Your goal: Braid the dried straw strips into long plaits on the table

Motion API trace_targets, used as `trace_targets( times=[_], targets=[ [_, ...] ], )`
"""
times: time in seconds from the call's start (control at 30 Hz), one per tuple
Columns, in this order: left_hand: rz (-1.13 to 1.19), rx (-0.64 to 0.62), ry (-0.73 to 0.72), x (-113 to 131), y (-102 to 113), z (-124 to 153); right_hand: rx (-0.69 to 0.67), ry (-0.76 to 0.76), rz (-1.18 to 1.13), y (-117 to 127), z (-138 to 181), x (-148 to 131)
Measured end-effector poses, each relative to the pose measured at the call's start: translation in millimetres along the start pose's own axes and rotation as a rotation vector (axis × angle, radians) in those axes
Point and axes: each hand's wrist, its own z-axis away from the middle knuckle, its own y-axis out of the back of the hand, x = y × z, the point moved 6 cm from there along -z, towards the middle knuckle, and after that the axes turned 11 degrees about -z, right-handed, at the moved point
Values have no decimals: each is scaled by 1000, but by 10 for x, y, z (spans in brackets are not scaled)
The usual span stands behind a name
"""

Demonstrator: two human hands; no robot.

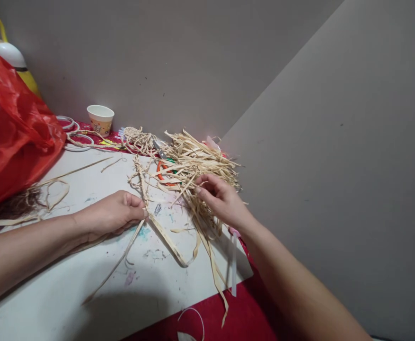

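My left hand (113, 214) rests on the white board (86, 284), fingers pinched on the lower end of a braided straw cord (141, 182) that runs up toward the wall. My right hand (221, 196) reaches into a loose pile of pale straw strips (196, 163), fingers curled around a few of them. Several long strips (179, 253) trail from both hands toward the board's near edge. Orange-handled scissors (163, 166) lie half buried under the pile, between my hands and the wall.
A red plastic bag (12, 132) bulges at the left. A paper cup (101, 119), white rings (77, 139) and a coil of braid (138, 139) sit by the grey wall. A yellow-handled container (8, 52) stands behind the bag. Red cloth (228, 317) shows under the board.
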Motion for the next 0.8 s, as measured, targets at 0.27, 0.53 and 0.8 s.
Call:
trace_targets(
  times=[0.27, 0.53, 0.8],
  targets=[
    [5, 5, -27, -30, 5, 8, 69, -27, 28, -8, 5, -54],
    [-6, 13, -36, -1, 5, 15, -369, -316, -166, 33, 443, -122],
    [-14, 12, -10, -11, 13, 1, -53, -386, -342, 207, 429, 152]
  ],
)
